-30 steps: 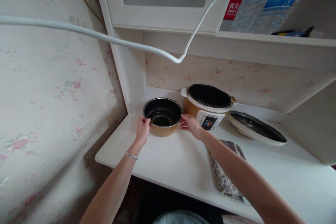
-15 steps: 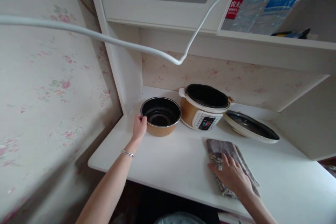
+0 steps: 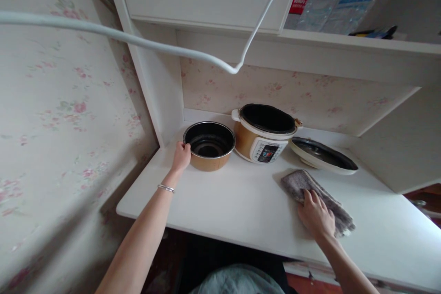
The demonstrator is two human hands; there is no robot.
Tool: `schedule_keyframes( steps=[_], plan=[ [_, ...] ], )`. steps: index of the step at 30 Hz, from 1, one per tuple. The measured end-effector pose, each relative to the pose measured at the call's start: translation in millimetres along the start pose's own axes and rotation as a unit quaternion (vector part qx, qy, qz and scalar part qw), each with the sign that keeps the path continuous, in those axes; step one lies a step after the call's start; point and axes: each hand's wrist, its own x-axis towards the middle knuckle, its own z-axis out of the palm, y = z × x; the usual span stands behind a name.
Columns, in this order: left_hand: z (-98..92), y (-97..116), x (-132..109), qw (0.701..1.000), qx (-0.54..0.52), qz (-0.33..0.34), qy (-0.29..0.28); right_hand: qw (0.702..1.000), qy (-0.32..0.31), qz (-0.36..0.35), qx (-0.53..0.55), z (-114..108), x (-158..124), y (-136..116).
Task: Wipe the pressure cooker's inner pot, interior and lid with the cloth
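Tan outside and black within, the round metal inner pot (image 3: pixel 209 144) stands at the back left of the white tabletop (image 3: pixel 234 206), just beside the tan-and-white electric rice cooker (image 3: pixel 263 134), whose well lies open. Our left hand (image 3: pixel 181 156) holds the pot's near rim, fingers (image 3: pixel 185 147) curled over the edge and clamped on it. Our right hand (image 3: pixel 316 215) lies flat, fingers apart, pressing a grey folded cloth (image 3: pixel 295 183) to the tabletop, well apart from the pot. The cooker's round white-rimmed lid (image 3: pixel 322 156) rests to the right, near the cloth. We judge the one-sided grip the weak point: lifted by that rim alone, the pot could tip and knock the cooker beside it. A wide sweep of the cloth could nudge the lid, and the thin white cable (image 3: pixel 138 42) slung overhead could snag a raised arm.
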Motion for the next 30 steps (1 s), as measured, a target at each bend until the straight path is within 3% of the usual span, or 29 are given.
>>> schedule_keyframes(
  steps=[2, 8, 11, 13, 16, 18, 20, 22, 24, 26, 28, 30],
  plan=[
    [-0.3, -2, 3, 1.000, -0.005, -0.002, -0.008, 1.000, 0.007, 0.021, 0.016, -1, 3, 1],
    [1.3, -10, 8, 1.000, -0.016, 0.005, -0.012, 0.992, -0.089, 0.061, 0.071, -12, 19, 16],
    [3.9, -13, 10, 1.000, -0.015, 0.006, -0.008, 0.976, -0.096, 0.082, 0.180, -23, 22, 17],
    [5.5, -14, 11, 1.000, -0.025, 0.001, -0.007, 0.926, -0.107, 0.118, 0.343, -35, 21, 8],
    [6.5, -14, 11, 0.999, -0.050, -0.019, 0.003, 0.764, -0.136, 0.189, 0.602, -62, 19, -19],
    [6.2, -13, 10, 0.998, -0.064, -0.023, 0.007, 0.672, -0.145, 0.220, 0.692, -86, 19, -45],
    [5.6, -12, 10, 0.997, -0.071, -0.022, 0.004, 0.627, -0.135, 0.209, 0.738, -112, 22, -75],
    [5.3, -12, 9, 0.997, -0.074, -0.024, 0.003, 0.605, -0.108, 0.172, 0.770, -138, 27, -108],
    [5.2, -12, 10, 0.997, -0.073, -0.027, -0.002, 0.590, -0.087, 0.121, 0.794, -158, 34, -142],
    [5.0, -12, 10, 0.997, -0.067, -0.030, -0.011, 0.596, -0.062, 0.054, 0.799, -173, 45, -175],
    [4.5, -11, 10, 0.997, -0.061, -0.038, -0.019, 0.633, -0.015, -0.032, 0.773, -182, 59, -207],
    [3.9, -9, 10, 0.996, -0.064, -0.050, -0.022, 0.690, 0.048, -0.132, 0.710, -186, 77, -235]
  ],
)
